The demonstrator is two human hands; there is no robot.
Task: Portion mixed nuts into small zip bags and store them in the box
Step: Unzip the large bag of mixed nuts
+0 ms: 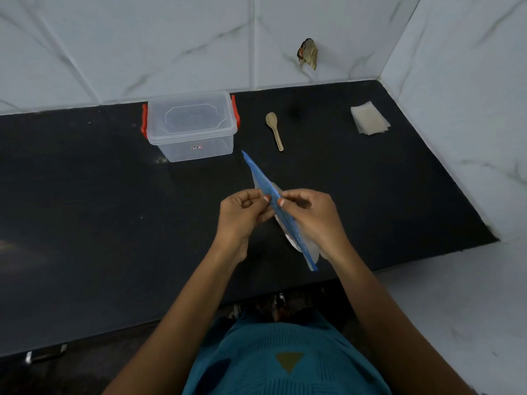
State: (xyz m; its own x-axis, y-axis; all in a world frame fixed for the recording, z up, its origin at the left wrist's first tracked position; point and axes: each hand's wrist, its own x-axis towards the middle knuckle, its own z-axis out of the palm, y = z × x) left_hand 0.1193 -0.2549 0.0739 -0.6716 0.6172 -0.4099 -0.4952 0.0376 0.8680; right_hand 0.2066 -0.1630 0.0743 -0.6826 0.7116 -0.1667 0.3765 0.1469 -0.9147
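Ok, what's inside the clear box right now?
Through the clear box and its closed lid, only the dark counter shows; no bags or nuts appear inside. The lid's raised pattern and glare blur the far corners, so something small could be missed.

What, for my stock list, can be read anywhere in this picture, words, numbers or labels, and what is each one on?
Sticker on the front wall of the clear box: dark marks inside a red border, too small to read.
Blue strip of the bag pinched by the left hand and the right hand: any print is too blurred to read.
No other writing shows.
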